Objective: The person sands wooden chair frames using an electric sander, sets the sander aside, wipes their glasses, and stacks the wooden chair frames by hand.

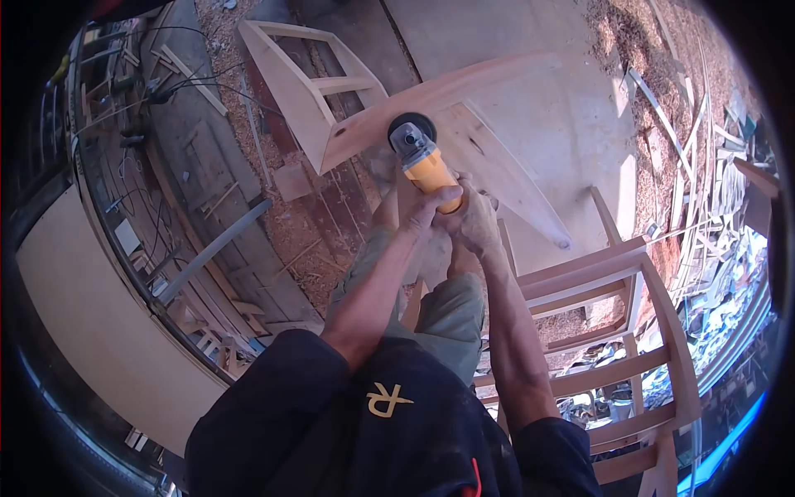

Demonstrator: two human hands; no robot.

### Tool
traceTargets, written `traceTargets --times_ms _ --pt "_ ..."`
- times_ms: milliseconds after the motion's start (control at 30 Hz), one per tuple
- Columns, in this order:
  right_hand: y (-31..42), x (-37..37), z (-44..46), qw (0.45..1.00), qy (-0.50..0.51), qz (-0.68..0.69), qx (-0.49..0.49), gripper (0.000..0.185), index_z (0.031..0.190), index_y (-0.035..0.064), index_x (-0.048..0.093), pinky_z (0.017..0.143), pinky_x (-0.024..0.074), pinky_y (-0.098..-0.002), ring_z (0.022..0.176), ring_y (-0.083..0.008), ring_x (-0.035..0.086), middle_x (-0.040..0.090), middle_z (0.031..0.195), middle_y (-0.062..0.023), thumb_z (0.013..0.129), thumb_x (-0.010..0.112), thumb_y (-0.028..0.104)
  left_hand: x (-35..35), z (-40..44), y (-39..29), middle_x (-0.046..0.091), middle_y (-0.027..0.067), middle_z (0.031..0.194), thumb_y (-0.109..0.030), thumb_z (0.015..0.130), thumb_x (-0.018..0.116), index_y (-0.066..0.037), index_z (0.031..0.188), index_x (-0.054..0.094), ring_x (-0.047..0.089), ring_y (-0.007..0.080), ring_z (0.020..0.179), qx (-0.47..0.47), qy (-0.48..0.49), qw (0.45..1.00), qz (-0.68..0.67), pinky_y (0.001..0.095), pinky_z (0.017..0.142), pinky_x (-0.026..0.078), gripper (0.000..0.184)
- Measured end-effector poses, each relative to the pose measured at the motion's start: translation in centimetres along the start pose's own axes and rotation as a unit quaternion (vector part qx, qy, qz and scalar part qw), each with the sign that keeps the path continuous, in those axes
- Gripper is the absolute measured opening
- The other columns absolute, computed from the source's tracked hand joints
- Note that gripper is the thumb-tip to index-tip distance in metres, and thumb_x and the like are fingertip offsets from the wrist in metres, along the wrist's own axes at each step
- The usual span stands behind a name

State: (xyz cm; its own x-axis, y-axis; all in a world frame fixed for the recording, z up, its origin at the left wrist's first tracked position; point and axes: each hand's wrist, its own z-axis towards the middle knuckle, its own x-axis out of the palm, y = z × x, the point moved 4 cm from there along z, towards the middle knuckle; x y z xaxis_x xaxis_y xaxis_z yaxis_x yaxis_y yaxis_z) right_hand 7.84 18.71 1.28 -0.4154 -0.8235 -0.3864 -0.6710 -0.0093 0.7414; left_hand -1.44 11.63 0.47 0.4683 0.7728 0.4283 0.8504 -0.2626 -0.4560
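Observation:
A yellow angle grinder (431, 172) with a grey head is in front of me, its round black disc (422, 123) over a wooden board (360, 131). I cannot tell how firmly the disc touches the wood. My left hand (431, 209) is closed round the lower body of the grinder, thumb across the top. Closed at its rear end from the other side is my right hand (475, 219). The board belongs to a wooden frame (290, 91) with crosspieces. Another tapered wooden piece (505, 170) stretches right, below the disc.
At the lower right stands a wooden chair-like frame (580, 286) with curved slats. Wood shavings (613, 41) and offcuts (662, 120) litter the ground. A dark cable (199, 80) runs across the upper left. A pale panel (91, 290) lies at the left.

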Motion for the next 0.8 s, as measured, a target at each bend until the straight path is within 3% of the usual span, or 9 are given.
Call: traceTargets --times_ms 67,167,333,533,800 --pt "-0.1 1.9 -1.1 0.999 0.009 0.020 0.035 0.067 0.126 0.0013 0.061 0.082 0.0556 -0.0512 0.097 -0.0436 0.072 0.073 0.101 -0.0268 0.070 0.081 0.033 -3.3 -0.1 1.7 0.065 0.0085 0.112 -0.011 0.075 0.087 -0.007 0.119 0.058 0.068 0.0213 0.102 0.025 -0.003 0.999 -0.023 0.0387 0.093 0.060 0.053" --pt "-1.2 2.6 -2.9 0.996 0.023 0.043 0.081 0.072 0.128 0.0023 0.059 0.082 0.0561 -0.0503 0.096 -0.0425 0.072 0.074 0.102 -0.0239 0.069 0.083 0.037 -2.8 -2.0 2.6 0.067 0.0092 0.111 -0.007 0.074 0.086 -0.007 0.119 0.058 0.069 0.0221 0.100 -0.030 -0.020 0.999 -0.027 0.0379 0.093 0.060 0.054" --pt "-4.1 1.4 -4.8 0.986 -0.026 0.107 0.122 0.076 0.129 0.0043 0.056 0.081 0.0559 -0.0489 0.096 -0.0424 0.073 0.074 0.102 -0.0220 0.068 0.086 0.039 -0.5 -0.7 4.8 0.069 0.0026 0.103 -0.013 0.071 0.089 -0.009 0.117 0.064 0.068 0.0146 0.095 0.005 0.039 0.999 0.036 0.0307 0.086 0.057 0.052" --pt "-3.2 -0.4 -5.3 0.983 -0.094 0.139 0.074 0.064 0.122 0.0026 0.060 0.082 0.0553 -0.0455 0.099 -0.0407 0.073 0.074 0.100 -0.0210 0.072 0.086 0.034 0.4 0.6 5.9 0.073 0.0040 0.105 -0.015 0.069 0.091 -0.007 0.110 0.068 0.070 0.0144 0.094 -0.015 0.064 0.994 0.086 0.0313 0.087 0.058 0.047" --pt "-2.3 -0.1 -3.8 0.985 -0.064 0.142 0.080 0.064 0.121 0.0014 0.062 0.084 0.0550 -0.0450 0.100 -0.0405 0.073 0.074 0.101 -0.0193 0.072 0.086 0.034 -0.4 1.1 4.4 0.073 0.0042 0.104 -0.017 0.071 0.090 -0.005 0.111 0.069 0.072 0.0156 0.093 -0.004 0.042 0.995 0.096 0.0312 0.086 0.058 0.048"
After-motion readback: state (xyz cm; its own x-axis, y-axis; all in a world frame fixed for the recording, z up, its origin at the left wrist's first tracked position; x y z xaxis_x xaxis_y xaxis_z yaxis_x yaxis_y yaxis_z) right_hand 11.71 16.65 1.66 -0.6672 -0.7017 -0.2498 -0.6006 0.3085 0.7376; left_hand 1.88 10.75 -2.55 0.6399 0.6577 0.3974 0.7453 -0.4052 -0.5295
